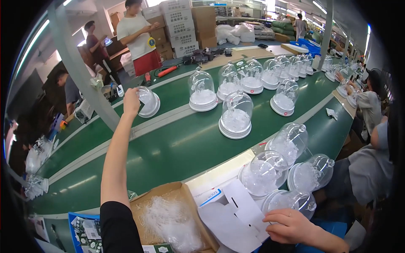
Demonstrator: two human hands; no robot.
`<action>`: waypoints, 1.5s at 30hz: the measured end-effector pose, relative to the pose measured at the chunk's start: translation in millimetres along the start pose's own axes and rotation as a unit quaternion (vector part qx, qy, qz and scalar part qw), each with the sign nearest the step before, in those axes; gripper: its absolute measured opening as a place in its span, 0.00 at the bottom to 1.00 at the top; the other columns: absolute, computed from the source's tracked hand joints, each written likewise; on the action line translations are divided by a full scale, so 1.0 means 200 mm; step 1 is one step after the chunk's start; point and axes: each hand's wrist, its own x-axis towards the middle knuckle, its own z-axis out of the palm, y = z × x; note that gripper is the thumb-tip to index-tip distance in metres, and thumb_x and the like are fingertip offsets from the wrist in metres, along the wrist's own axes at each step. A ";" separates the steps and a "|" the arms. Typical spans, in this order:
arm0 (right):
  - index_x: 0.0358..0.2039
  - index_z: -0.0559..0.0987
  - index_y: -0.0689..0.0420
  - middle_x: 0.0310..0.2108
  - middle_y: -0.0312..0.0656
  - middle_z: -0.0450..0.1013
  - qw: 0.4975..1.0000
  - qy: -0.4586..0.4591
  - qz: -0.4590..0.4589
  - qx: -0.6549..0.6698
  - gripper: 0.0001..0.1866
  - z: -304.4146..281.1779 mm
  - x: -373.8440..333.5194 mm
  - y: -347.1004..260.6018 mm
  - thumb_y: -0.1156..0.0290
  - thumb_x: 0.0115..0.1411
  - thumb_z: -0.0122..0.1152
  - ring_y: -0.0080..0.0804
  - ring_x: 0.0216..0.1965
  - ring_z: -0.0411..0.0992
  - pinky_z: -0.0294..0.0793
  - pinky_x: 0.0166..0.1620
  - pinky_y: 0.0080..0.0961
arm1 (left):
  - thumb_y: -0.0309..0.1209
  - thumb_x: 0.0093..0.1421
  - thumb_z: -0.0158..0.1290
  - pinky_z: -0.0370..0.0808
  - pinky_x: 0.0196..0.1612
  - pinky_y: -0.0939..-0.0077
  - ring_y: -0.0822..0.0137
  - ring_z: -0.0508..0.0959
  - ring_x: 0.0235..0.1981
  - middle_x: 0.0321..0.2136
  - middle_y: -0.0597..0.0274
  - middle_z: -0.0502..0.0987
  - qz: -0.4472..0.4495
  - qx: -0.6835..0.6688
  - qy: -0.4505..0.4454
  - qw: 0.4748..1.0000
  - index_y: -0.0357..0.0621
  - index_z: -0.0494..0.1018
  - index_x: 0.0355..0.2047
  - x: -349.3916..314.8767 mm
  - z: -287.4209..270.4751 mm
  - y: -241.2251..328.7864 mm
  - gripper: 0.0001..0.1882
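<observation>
My left hand (131, 101) reaches far forward, its fingers closed on the top of a clear dome (149, 101) with a white round base. That dome tilts over the far green belt. Low on the right, my right hand (290, 227) has bent fingers pinched at the edge of a white die-cut card sheet (234, 217). Just behind it lies a tilted dome (291, 201), partly hidden by the hand. Several more domes, such as one leaning dome (310, 173), crowd beside the sheet. They hold clear and white contents.
An open carton (185, 192) of clear plastic pieces sits in front of me, beside a blue bin (72, 227) of printed cards. Upright domes (236, 118) line the green belt (168, 152). A metal post (80, 67) rises at left. People work along both sides.
</observation>
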 end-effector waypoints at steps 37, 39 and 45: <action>0.30 0.75 0.57 0.38 0.41 0.73 0.997 0.028 -0.073 -0.008 0.10 0.14 0.24 -0.34 0.75 0.45 0.65 0.39 0.39 0.74 0.74 0.41 0.31 | 0.35 0.57 0.57 0.76 0.36 0.64 0.51 0.78 0.34 0.35 0.53 0.76 0.063 -0.165 -0.456 0.872 0.41 0.74 0.38 -1.72 -1.36 0.54 0.12; 0.33 0.75 0.57 0.37 0.40 0.72 0.995 0.006 -0.099 0.020 0.11 0.23 0.37 -0.40 0.73 0.47 0.64 0.38 0.40 0.73 0.72 0.41 0.31 | 0.36 0.57 0.57 0.76 0.37 0.62 0.50 0.77 0.34 0.33 0.52 0.76 0.060 -0.177 -0.460 0.868 0.41 0.73 0.36 -1.82 -1.34 0.57 0.13; 0.30 0.73 0.57 0.32 0.43 0.72 0.995 -0.038 -0.064 -0.059 0.10 0.68 0.81 -0.38 0.67 0.53 0.62 0.43 0.36 0.73 0.72 0.38 0.36 | 0.43 0.50 0.63 0.74 0.37 0.60 0.49 0.77 0.34 0.30 0.50 0.75 0.064 -0.198 -0.493 0.845 0.39 0.72 0.32 -1.95 -1.31 0.57 0.20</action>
